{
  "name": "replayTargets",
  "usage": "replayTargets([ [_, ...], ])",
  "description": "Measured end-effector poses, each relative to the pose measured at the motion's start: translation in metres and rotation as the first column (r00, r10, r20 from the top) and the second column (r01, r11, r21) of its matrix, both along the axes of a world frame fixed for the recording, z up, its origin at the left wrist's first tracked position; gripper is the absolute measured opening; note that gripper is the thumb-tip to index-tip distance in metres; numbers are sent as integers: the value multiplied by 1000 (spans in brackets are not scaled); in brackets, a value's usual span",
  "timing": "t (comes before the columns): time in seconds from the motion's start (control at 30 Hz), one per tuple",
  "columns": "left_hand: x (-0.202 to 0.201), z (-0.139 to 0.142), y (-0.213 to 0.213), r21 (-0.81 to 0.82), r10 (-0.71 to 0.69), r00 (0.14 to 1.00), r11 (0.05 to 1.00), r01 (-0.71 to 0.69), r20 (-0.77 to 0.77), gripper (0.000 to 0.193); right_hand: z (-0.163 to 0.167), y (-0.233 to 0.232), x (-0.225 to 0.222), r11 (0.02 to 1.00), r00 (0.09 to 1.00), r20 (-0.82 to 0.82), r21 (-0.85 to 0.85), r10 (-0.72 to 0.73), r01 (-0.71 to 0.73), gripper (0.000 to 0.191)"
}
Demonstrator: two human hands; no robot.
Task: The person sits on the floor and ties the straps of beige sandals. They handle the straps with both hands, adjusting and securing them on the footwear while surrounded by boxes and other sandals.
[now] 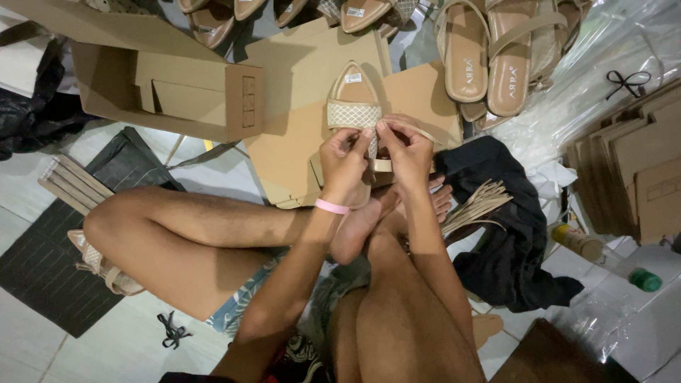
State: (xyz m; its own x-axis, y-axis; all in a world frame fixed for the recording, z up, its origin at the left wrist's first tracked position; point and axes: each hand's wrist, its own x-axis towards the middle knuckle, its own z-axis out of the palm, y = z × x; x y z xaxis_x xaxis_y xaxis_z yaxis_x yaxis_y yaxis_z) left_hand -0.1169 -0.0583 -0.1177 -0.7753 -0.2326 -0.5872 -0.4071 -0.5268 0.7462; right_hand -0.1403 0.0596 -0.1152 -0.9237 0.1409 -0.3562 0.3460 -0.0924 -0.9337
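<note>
1. Person sits cross-legged on the tiled floor point(128, 347); work is held up at knee level, centre of view, so both hands meet over it.
2. Beige sandal point(352, 99) points its toe far; heel end sits under the hands, resting toward the bare feet point(369, 220); that props it steady without a clamp.
3. Left hand point(344, 159) pinches the sandal's thin strap point(381, 165) at the woven band; fingers closed on it, thumb against forefinger; pink wristband point(332, 206) on that wrist.
4. Right hand point(408, 152) pinches the same strap just beside the left; fingertips of the two hands touch or nearly so; exactly what sits between them I can't tell, too small.
5. Flattened cardboard sheet point(305, 71) lies under the sandal, probably as a clean work surface over the floor.
6. Half-folded cardboard box point(170, 89) sits far left, open side facing the person, within reach.
7. Finished-looking sandals point(489, 57) are lined up far right and along the far edge, soles up or side by side; they look sorted apart from the one in hand.
8. Bundle of tan strips point(479, 206) lies on black cloth point(511, 241) just right of the feet; close to the right hand, probably as supply.
9. Stack of flat cardboard point(631, 170) far right; bottle with green cap point(603, 259) near right, lying down; another sandal point(99, 266) tucked under the left knee.
</note>
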Motion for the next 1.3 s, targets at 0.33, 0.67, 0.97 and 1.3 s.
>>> replayTargets([
  [0.33,-4,5,-11,97,-88,996,991,89,-18,14,4,-2,1,999,999,-28,37,30,-29,15],
  [0.67,-1,-18,5,-369,-131,975,928,56,-180,12,5,-6,1,995,1000,10,94,-16,15,21],
  [0.97,-6,-7,-14,149,-183,978,969,196,-98,15,8,-3,1,995,995,-86,92,42,-34,17],
  [1.3,-13,-15,-44,375,-384,902,820,432,-198,10,5,0,9,974,981,-170,219,95,-57,18],
])
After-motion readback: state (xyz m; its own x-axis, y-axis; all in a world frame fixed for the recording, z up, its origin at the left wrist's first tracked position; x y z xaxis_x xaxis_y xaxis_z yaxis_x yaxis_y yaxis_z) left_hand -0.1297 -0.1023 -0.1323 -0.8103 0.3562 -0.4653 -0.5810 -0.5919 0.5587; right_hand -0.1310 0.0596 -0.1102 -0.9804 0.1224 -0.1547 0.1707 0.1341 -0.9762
